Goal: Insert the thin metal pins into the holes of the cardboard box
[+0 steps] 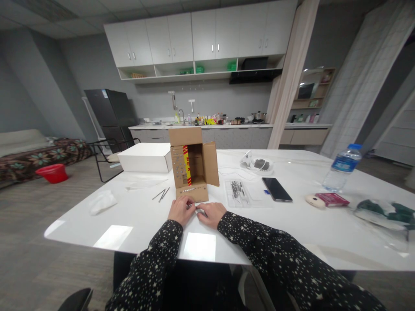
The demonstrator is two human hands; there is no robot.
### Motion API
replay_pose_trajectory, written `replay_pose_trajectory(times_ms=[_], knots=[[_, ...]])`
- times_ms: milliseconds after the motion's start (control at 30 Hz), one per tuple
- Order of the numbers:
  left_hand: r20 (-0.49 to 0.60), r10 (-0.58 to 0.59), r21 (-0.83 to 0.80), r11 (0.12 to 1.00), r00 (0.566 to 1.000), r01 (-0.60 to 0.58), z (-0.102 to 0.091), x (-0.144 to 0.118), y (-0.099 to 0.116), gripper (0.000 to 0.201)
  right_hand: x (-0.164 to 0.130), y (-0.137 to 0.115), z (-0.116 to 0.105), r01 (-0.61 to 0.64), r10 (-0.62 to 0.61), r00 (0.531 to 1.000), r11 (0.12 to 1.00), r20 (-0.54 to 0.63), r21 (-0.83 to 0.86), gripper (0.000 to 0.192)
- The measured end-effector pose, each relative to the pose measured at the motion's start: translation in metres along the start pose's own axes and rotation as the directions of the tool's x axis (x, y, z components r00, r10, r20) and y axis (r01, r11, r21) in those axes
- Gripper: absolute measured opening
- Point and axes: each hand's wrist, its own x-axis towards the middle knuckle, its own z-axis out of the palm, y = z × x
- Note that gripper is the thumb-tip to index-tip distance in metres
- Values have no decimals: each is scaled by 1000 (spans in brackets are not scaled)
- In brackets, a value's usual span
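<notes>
An open cardboard box [210, 166] stands upright with its flaps spread. Small metallic pieces dot its left flap, and a row of them crosses the bottom flap [199, 196]. At the near edge of that flap, my left hand [182, 211] is closed, fingertips pinched together. My right hand [212, 214] lies just right of it, fingers curled inward so the fingertips of both hands nearly meet. Whatever small thing they hold is too hidden to name. A clear plastic case [229, 202] with small metal parts lies right of the box. Several thin dark rods [162, 195] rest to the left.
On the white table [142, 233] are a black phone [276, 189], a water bottle [343, 168], a dark red pack [335, 199], a white carton [145, 157], a crumpled tissue [103, 202] and a white corded item [256, 163]. Dark green items in plastic [382, 211] lie far right.
</notes>
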Motion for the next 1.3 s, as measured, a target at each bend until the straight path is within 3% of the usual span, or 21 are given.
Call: replay_pose_trajectory(times_ms=[267, 600, 833, 1100, 1300], knots=[[-165, 109, -65, 991, 980, -121, 6, 2, -10, 11, 0, 1, 1, -12, 11, 1000, 1000, 11, 12, 40], [-408, 200, -51, 969, 891, -241, 5, 4, -12, 12, -1, -2, -3, -38, 37, 999, 999, 29, 21, 40], [-470, 233, -45, 957, 851, -287, 3, 5, -8, 16, -3, -2, -4, -33, 33, 999, 999, 22, 29, 41], [-469, 201, -39, 968, 860, -247, 1, 12, -5, 23, -3, -3, -6, -35, 34, 999, 999, 9, 31, 40], [-479, 200, -43, 967, 854, -251, -3, 26, 9, 24, -3, -3, -5, -31, 31, 999, 999, -7, 25, 39]])
